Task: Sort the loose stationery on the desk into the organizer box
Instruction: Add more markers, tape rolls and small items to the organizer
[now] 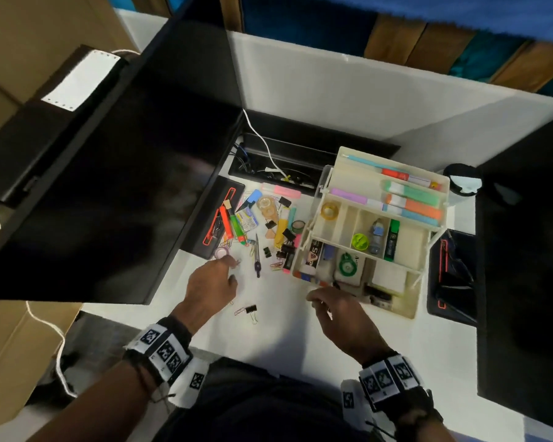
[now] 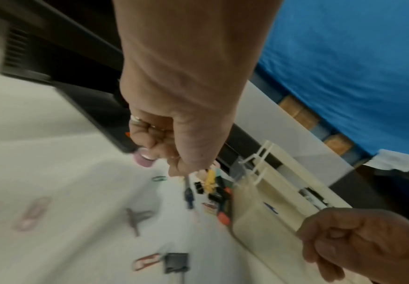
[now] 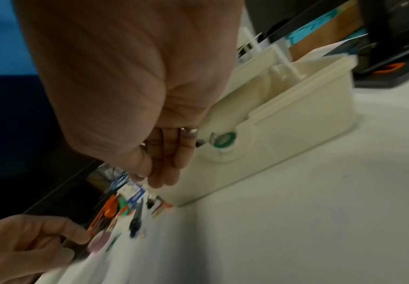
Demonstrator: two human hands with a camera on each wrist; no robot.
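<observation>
The cream organizer box (image 1: 410, 303) stands open at the right of the desk, its trays holding highlighters, tape and glue. Left of it lies a pile of loose stationery (image 1: 268, 218): markers, binder clips, tape rolls and a compass (image 1: 257, 256). My left hand (image 1: 232, 266) hovers at the pile's near-left edge. Its fingers are bent, and the fingertips (image 3: 83, 235) reach a pink tape roll (image 1: 221, 252) without closing round it. My right hand (image 1: 316, 301) hangs relaxed and empty beside the box's front-left corner (image 3: 186, 188). A black binder clip (image 1: 251, 309) and a paper clip (image 1: 239, 311) lie between my hands.
A large black monitor (image 1: 109, 186) stands at the left, its base (image 1: 211, 215) touching the pile. A second monitor (image 1: 524, 250) stands at the right. A cable tray (image 1: 284, 154) with a white cord runs along the back, under a white partition (image 1: 332, 90).
</observation>
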